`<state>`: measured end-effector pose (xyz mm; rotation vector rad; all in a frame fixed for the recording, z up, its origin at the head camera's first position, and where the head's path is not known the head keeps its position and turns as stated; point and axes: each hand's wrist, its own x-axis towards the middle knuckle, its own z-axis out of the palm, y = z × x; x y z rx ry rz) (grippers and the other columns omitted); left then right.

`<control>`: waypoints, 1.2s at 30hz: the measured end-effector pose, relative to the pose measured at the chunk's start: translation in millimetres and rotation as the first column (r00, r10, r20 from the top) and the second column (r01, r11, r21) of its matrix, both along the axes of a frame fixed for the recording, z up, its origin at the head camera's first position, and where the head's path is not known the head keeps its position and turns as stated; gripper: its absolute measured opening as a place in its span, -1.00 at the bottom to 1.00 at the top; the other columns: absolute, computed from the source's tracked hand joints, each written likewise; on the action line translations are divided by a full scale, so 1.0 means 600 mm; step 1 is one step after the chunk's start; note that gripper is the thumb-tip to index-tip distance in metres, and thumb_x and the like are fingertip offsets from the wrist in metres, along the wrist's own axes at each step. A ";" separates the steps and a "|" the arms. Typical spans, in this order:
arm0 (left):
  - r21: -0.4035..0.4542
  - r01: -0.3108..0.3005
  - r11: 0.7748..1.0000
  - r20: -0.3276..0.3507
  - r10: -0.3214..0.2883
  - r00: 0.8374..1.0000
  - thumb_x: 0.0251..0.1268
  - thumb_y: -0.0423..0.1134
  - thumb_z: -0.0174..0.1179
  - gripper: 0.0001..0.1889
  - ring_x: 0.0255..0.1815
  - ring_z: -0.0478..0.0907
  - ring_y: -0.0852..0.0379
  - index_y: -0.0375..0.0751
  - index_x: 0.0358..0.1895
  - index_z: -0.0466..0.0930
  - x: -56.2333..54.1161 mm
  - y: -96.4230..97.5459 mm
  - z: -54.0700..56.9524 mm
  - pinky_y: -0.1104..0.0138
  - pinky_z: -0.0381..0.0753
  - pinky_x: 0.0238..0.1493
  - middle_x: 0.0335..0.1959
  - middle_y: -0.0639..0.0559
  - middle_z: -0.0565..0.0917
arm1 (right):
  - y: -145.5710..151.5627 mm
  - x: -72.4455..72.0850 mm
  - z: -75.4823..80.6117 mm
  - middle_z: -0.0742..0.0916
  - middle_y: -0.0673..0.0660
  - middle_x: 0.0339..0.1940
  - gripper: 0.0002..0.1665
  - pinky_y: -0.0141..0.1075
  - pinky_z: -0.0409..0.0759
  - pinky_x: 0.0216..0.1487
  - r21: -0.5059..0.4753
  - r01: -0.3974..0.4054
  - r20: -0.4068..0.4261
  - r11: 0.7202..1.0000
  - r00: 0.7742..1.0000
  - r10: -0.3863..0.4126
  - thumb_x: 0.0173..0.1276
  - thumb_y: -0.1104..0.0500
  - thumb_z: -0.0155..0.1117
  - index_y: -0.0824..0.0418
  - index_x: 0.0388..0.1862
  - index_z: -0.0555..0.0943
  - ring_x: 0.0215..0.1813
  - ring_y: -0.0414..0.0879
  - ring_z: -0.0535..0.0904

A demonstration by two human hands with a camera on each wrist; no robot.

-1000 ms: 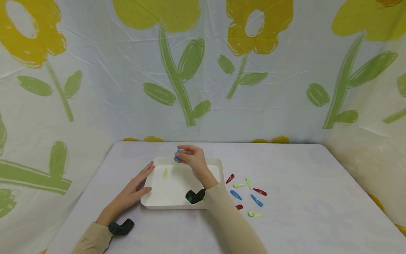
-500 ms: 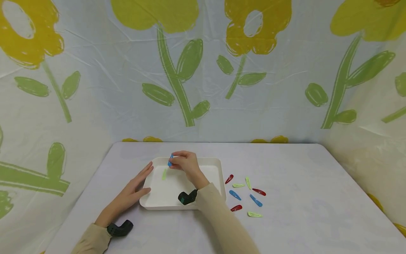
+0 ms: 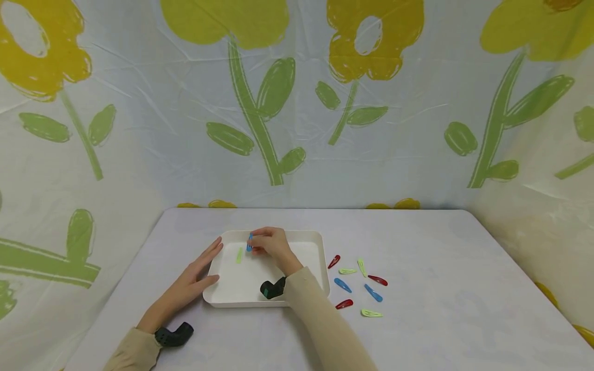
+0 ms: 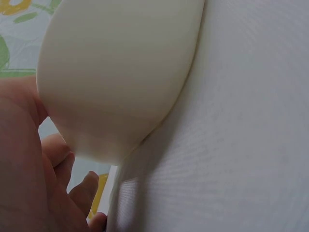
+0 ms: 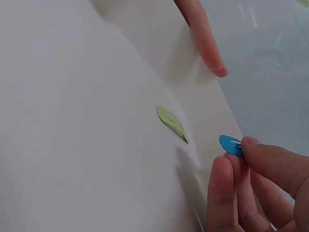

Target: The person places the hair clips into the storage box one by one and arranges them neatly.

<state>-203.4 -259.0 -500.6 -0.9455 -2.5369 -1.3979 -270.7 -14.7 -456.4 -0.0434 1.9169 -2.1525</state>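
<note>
My right hand (image 3: pixel 276 246) pinches a blue snap hair clip (image 3: pixel 249 243) between thumb and fingertips, over the back left part of a shallow white tray (image 3: pixel 232 289). In the right wrist view, the clip's rounded end (image 5: pixel 228 144) sticks out past the thumb. Just left of it, a light green hair clip (image 3: pixel 239 255) lies on the tray floor. My left hand (image 3: pixel 197 277) rests at the tray's left edge, fingers extended along the rim and thumb toward the near side. From the left wrist, the tray's outer wall (image 4: pixel 120 82) shows against that hand.
Right of the tray, several loose hair clips lie on the white table (image 3: pixel 431 288): red (image 3: pixel 378 281), blue (image 3: pixel 373 292) and light green (image 3: pixel 371 313). A flower-print sheet (image 3: pixel 399 154) hangs behind the table and at both sides.
My right hand has moved left and lower over the tray with the blue hair clip, coming close beside the green one. The left hand stays at the tray's edge.
</note>
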 end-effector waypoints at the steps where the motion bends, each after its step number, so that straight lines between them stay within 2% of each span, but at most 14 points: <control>1: 0.003 0.003 1.000 -0.005 -0.003 1.000 0.37 -0.42 0.16 -0.27 0.62 -0.17 0.08 -0.33 0.55 0.07 0.000 0.000 0.000 0.67 -0.17 0.38 0.61 -0.19 -0.05 | 0.000 0.000 -0.002 0.77 0.19 -0.38 -0.68 -0.26 0.72 -0.31 -0.001 0.000 0.004 1.000 1.000 0.000 0.19 0.44 0.38 0.50 -0.05 0.65 -0.51 -0.13 0.65; 8: 0.018 0.017 1.000 -0.026 -0.017 1.000 0.35 -0.45 0.17 -0.28 0.61 -0.15 0.12 -0.37 0.53 0.08 0.000 0.000 -0.001 0.65 -0.15 0.39 0.60 -0.24 -0.03 | 0.001 0.000 -0.010 0.77 0.18 -0.43 -0.71 -0.33 0.69 -0.41 0.018 -0.005 0.026 1.000 1.000 0.005 0.18 0.46 0.38 0.49 -0.09 0.67 -0.55 -0.14 0.63; 19: 0.007 0.005 1.000 0.029 -0.005 1.000 0.39 -0.39 0.16 -0.27 0.62 -0.19 0.14 -0.28 0.56 0.06 0.000 -0.001 -0.001 0.67 -0.17 0.37 0.62 -0.12 -0.06 | 0.000 0.000 -0.014 0.76 0.20 -0.48 -0.70 -0.34 0.68 -0.44 0.141 -0.010 -0.017 0.990 1.000 0.013 0.08 0.46 0.46 0.50 -0.16 0.67 -0.59 -0.15 0.65; 30: -0.007 -0.005 1.000 0.038 0.006 0.999 0.39 -0.38 0.15 -0.27 0.62 -0.19 0.12 -0.28 0.56 0.05 0.000 0.000 -0.003 0.68 -0.18 0.35 0.63 -0.12 -0.07 | 0.005 0.005 -0.017 0.75 0.17 -0.56 -0.74 -0.36 0.66 -0.50 0.278 -0.029 -0.103 0.960 0.993 0.060 0.00 0.50 0.50 0.49 -0.28 0.66 -0.62 -0.14 0.66; 36: -0.009 -0.015 1.000 0.043 0.016 0.999 0.38 -0.39 0.16 -0.27 0.62 -0.19 0.16 -0.28 0.56 0.06 -0.002 -0.001 -0.004 0.68 -0.18 0.35 0.63 -0.09 -0.06 | 0.006 0.006 -0.015 0.74 0.14 -0.62 -0.77 -0.35 0.66 -0.51 0.355 -0.034 -0.086 0.934 0.994 0.069 -0.02 0.45 0.55 0.40 -0.37 0.66 -0.65 -0.14 0.66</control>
